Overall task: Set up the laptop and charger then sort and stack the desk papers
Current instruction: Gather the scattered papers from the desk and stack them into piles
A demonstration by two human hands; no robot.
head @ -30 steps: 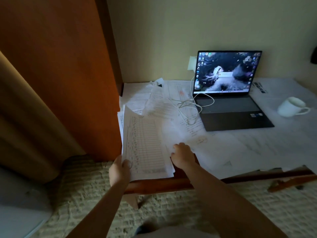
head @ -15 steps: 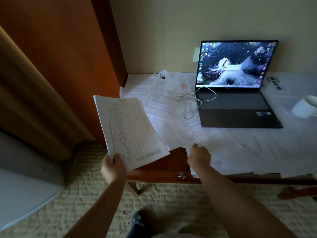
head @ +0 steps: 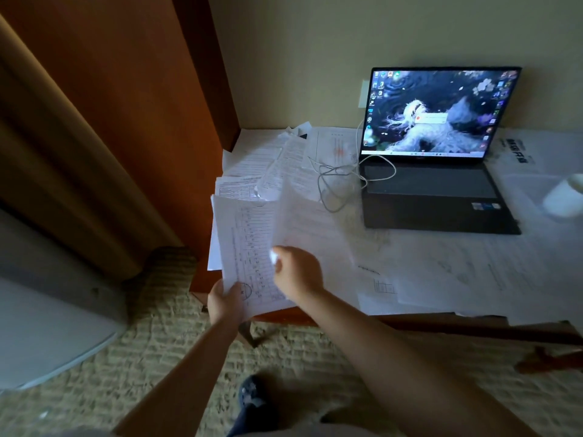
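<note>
My left hand (head: 225,302) grips the near corner of a thin bundle of printed table sheets (head: 246,247) over the desk's front left edge. My right hand (head: 298,272) pinches the near edge of another sheet (head: 310,228) and holds it against the bundle, partly covering it. The open laptop (head: 438,175) stands at the back with its screen lit. A white charger cable (head: 340,178) runs from the wall socket and lies coiled at the laptop's left side. Loose papers (head: 441,266) cover most of the wooden desk (head: 419,321).
A white mug (head: 563,200) stands at the right edge of view. An orange-brown wooden panel (head: 132,89) walls the desk's left side. A patterned carpet (head: 157,357) lies below, with a foot in a dark slipper (head: 252,395) on it.
My right hand has lifted a sheet off the desk and carried it left onto the bundle. My left hand has brought the bundle back over the desk's edge.
</note>
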